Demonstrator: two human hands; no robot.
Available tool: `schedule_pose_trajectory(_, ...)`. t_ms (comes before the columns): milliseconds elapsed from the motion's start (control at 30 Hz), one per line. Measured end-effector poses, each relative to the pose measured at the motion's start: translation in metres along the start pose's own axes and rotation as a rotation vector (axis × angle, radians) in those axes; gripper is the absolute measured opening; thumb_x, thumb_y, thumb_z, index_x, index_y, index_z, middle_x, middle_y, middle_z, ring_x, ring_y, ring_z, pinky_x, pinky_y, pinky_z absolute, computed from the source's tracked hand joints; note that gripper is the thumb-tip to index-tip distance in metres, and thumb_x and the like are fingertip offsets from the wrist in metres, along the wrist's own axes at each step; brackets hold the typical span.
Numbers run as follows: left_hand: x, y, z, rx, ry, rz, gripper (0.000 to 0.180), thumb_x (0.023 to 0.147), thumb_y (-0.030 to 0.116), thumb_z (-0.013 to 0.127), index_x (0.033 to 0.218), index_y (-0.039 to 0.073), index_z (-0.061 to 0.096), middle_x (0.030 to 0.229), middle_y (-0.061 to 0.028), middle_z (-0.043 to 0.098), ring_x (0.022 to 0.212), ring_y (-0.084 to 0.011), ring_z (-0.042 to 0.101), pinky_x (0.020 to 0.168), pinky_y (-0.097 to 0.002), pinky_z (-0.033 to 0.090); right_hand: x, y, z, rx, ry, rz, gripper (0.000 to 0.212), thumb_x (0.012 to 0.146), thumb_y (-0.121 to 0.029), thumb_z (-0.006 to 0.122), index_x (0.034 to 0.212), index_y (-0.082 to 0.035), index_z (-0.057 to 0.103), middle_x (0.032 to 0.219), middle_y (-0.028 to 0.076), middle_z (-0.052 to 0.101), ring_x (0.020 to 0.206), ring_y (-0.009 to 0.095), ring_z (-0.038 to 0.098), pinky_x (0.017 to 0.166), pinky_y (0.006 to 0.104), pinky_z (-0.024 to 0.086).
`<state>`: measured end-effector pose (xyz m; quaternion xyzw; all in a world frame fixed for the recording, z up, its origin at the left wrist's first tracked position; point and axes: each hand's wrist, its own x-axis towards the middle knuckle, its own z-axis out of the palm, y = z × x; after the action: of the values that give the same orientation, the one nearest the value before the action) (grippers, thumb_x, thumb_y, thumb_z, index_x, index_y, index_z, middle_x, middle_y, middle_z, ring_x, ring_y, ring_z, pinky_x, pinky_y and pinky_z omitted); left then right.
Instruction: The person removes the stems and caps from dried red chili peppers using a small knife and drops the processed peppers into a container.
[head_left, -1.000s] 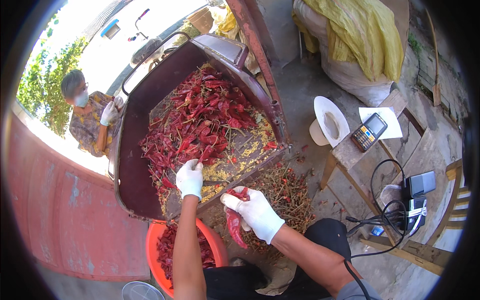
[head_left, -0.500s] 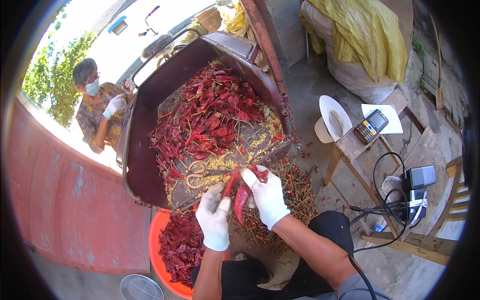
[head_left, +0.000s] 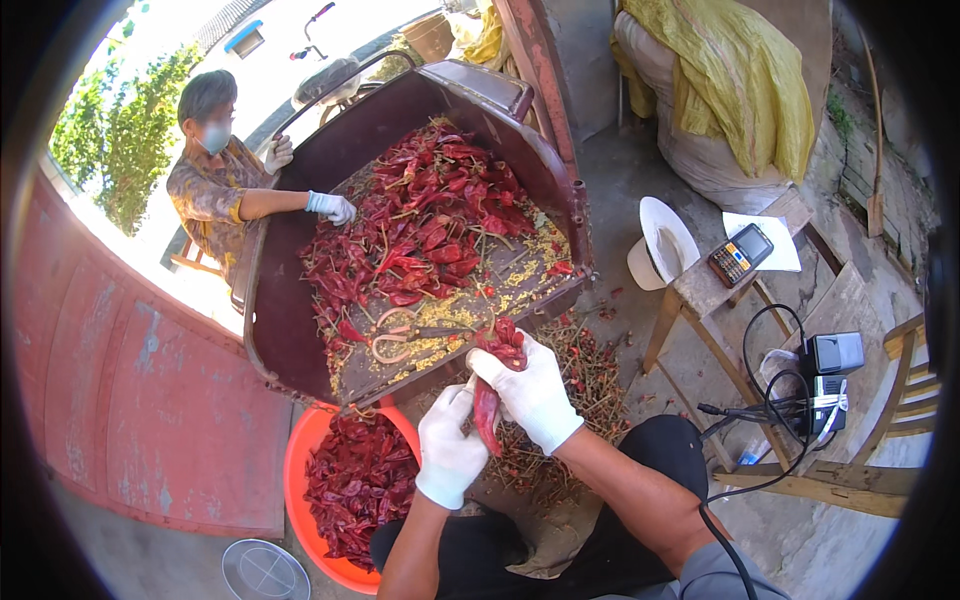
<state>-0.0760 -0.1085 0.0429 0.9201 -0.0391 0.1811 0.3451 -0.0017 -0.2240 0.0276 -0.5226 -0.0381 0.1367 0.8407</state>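
Dried red chili peppers (head_left: pixel 487 408) are bunched in my right hand (head_left: pixel 530 392), its white-gloved fingers closed round them. One long pepper hangs down between my hands. My left hand (head_left: pixel 448 446), also gloved, is closed with thumb and fingertips pinched against the left side of that pepper; the exact grip is partly hidden. Just beyond my hands, scissors (head_left: pixel 392 350) with looped handles lie on the floor of the dark red cart bed (head_left: pixel 290 215). A large heap of dried chilies (head_left: pixel 430 220) fills the middle of that bed, with yellow seeds scattered around it.
Below the cart stands an orange tub (head_left: pixel 298 470) of chilies, beside a round tray (head_left: pixel 265 572). Stems (head_left: pixel 585 400) litter the ground. A masked co-worker (head_left: pixel 215 190) leans over the cart's left side. At right, a wooden stool (head_left: pixel 700 290) bears a handheld device (head_left: pixel 741 255); cables (head_left: pixel 765 400) hang nearby.
My left hand has shifted right, closer to my right hand, and the peppers are bunched more tightly. The co-worker has reached one gloved hand into the chili heap.
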Motion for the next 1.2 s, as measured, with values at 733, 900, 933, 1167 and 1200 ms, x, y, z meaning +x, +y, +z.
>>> schedule_pose_trajectory(733, 0.006, -0.005, -0.014, 0.235, 0.386, 0.102, 0.007, 0.084, 0.005, 0.072, 0.090, 0.002, 0.072, 0.075, -0.0078, 0.068, 0.058, -0.0185, 0.064, 0.055, -0.0286, 0.051, -0.019, -0.006, 0.008, -1.025, -0.161, -0.429, 0.018, 0.081, -0.021, 0.068, 0.096, -0.012, 0.067, 0.080, 0.013, 0.068, 0.078, 0.034, 0.067, 0.067, 0.0435, 0.053)
schedule_pose_trajectory(900, 0.009, 0.002, -0.013, -0.659, 0.345, -0.523, 0.014, 0.092, 0.008, 0.062, 0.086, -0.002, 0.068, 0.066, -0.0007, 0.059, 0.053, -0.0078, 0.052, 0.049, -0.0236, 0.041, -0.018, 0.002, 0.006, -0.738, -0.214, -0.348, 0.020, 0.084, -0.018, 0.076, 0.097, -0.005, 0.069, 0.074, 0.010, 0.068, 0.062, 0.016, 0.063, 0.063, 0.0307, 0.051)
schedule_pose_trajectory(933, 0.011, 0.003, -0.014, -0.786, 0.340, -0.587, 0.016, 0.093, 0.009, 0.060, 0.085, -0.002, 0.067, 0.065, 0.0004, 0.057, 0.052, -0.0060, 0.049, 0.047, -0.0226, 0.039, -0.020, 0.003, 0.007, -0.643, -0.220, -0.284, 0.019, 0.085, -0.015, 0.076, 0.098, -0.004, 0.069, 0.074, 0.008, 0.068, 0.064, 0.013, 0.061, 0.063, 0.0295, 0.051)
schedule_pose_trajectory(1167, 0.017, -0.039, -0.029, -1.851, 0.322, -0.726, 0.019, 0.090, 0.020, 0.055, 0.074, 0.012, 0.054, 0.063, 0.0040, 0.043, 0.049, -0.0072, 0.031, 0.041, -0.0226, 0.025, -0.028, -0.004, 0.016, -0.153, -0.329, -0.018, 0.023, 0.089, -0.012, 0.073, 0.107, 0.000, 0.068, 0.084, 0.003, 0.070, 0.078, 0.006, 0.059, 0.071, 0.0255, 0.050)
schedule_pose_trajectory(1200, 0.021, -0.044, -0.031, -1.902, 0.360, -0.707, 0.019, 0.092, 0.020, 0.054, 0.075, 0.012, 0.053, 0.063, 0.0042, 0.042, 0.050, -0.0076, 0.030, 0.043, -0.0232, 0.026, -0.028, -0.005, 0.016, -0.090, -0.332, -0.021, 0.023, 0.089, -0.012, 0.072, 0.107, 0.001, 0.068, 0.086, 0.001, 0.070, 0.079, 0.005, 0.059, 0.072, 0.0253, 0.050)
